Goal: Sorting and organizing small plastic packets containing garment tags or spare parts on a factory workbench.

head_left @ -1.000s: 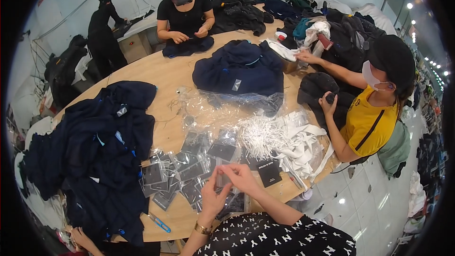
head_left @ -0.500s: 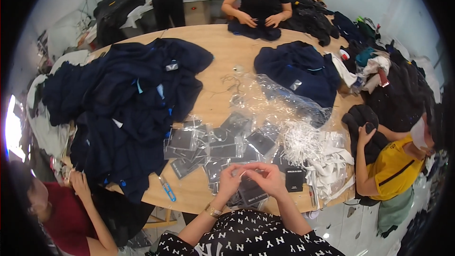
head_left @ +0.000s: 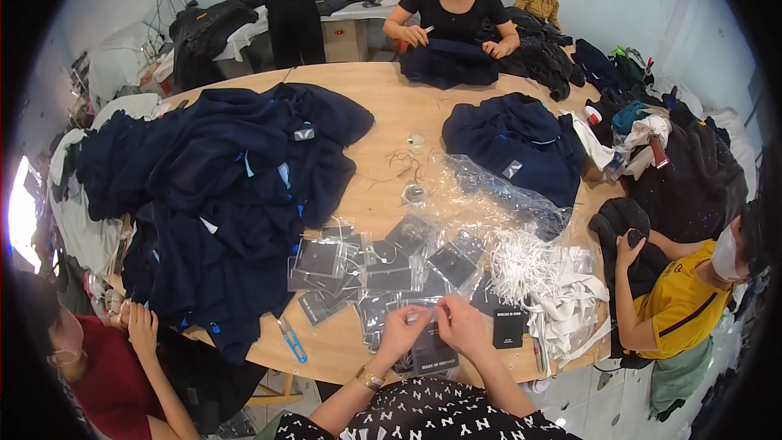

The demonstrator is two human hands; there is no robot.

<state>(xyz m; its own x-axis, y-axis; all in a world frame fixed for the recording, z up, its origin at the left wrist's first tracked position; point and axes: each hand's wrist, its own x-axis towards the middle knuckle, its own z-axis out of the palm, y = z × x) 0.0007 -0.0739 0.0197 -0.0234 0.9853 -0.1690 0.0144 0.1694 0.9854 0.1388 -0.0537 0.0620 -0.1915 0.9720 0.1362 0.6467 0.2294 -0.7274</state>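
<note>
My left hand (head_left: 404, 331) and my right hand (head_left: 462, 326) meet above the table's near edge. Both are closed in a pinch, with what looks like a thin white string between the fingertips; most of it is hidden by the fingers. Directly under them lies a black printed tag (head_left: 433, 357). Beyond spread several dark tags in clear plastic bags (head_left: 389, 277). A black tag (head_left: 508, 328) rests right of my right hand, beside a tangled heap of white strings (head_left: 521, 265) and white fabric strips (head_left: 574, 285).
Dark navy garments (head_left: 220, 179) cover the table's left side; another navy garment (head_left: 513, 147) lies far right, beside clear plastic film (head_left: 489, 187). Blue-handled thread snips (head_left: 292, 342) lie left. Co-workers surround the table: one in red (head_left: 114, 367), one in yellow (head_left: 684, 301), one opposite (head_left: 456, 8).
My hands have shifted slightly apart, my right hand moving a little right and down. The person opposite has raised one hand with a small tool. The whole view has tilted slightly upward.
</note>
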